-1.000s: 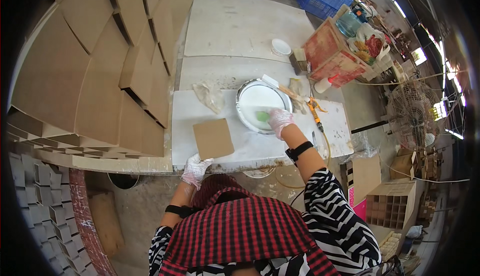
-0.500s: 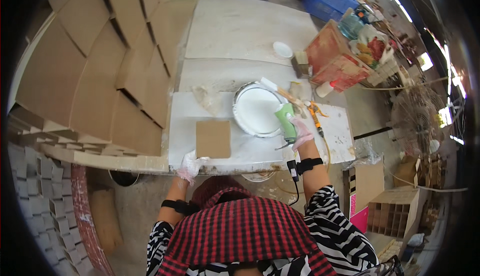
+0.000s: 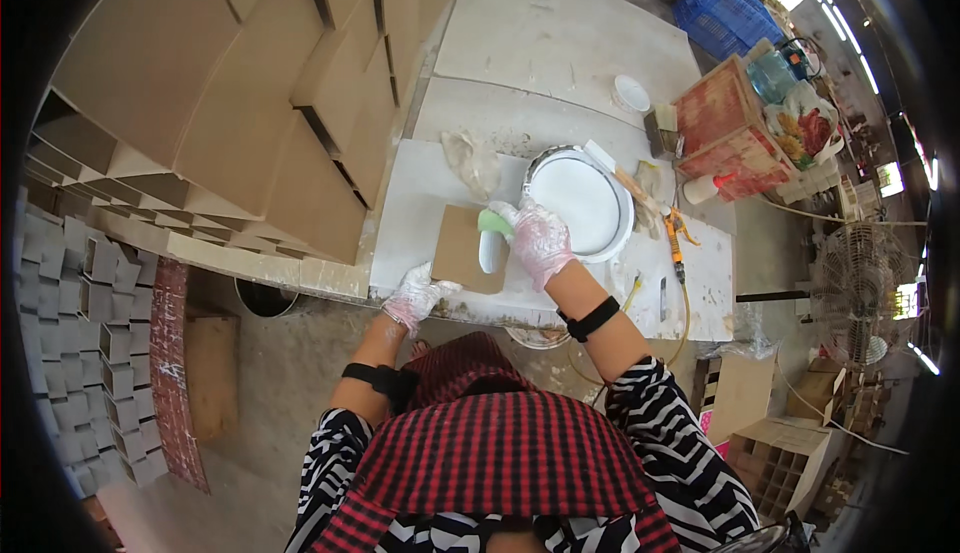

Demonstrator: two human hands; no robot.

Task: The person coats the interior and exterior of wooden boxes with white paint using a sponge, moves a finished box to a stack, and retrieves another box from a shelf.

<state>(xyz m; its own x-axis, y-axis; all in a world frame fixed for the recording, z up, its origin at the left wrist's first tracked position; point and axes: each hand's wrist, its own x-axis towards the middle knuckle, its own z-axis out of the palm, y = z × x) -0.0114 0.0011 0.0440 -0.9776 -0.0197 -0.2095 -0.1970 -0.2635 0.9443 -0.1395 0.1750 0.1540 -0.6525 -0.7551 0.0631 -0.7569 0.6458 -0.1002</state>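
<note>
Here the right hand (image 3: 540,241), in a thin translucent glove smeared with white, is closed around the green handle of a small paint roller (image 3: 492,238), whose white head lies on the right part of a flat square brown board (image 3: 463,250). That square brown board rests flat near the front edge of the white-stained worktable (image 3: 420,203), just left of a round white pan of white paint (image 3: 580,203); the roller's handle end comes close to the pan's rim, though whether they touch cannot be told. The left hand (image 3: 415,296), gloved the same way, sits at the front edge of the table by the board's lower left corner, its fingers curled loosely; whether it presses on the board or only on the table edge cannot be told. Both wrists carry a black band.

Behind the board lies a crumpled clear plastic sheet (image 3: 472,160). To the right of the pan are a wooden-handled brush (image 3: 640,193) and an orange-handled tool (image 3: 675,238). Farther back on the right stands a red wooden crate (image 3: 725,123), with a small white bowl (image 3: 632,93) on the table beyond it and 2 blue plastic crates (image 3: 725,8) at the far edge. Large brown panels (image 3: 200,83) lean in overlapping rows to the left of the table, and a round fan (image 3: 860,293) stands on the floor at right.
</note>
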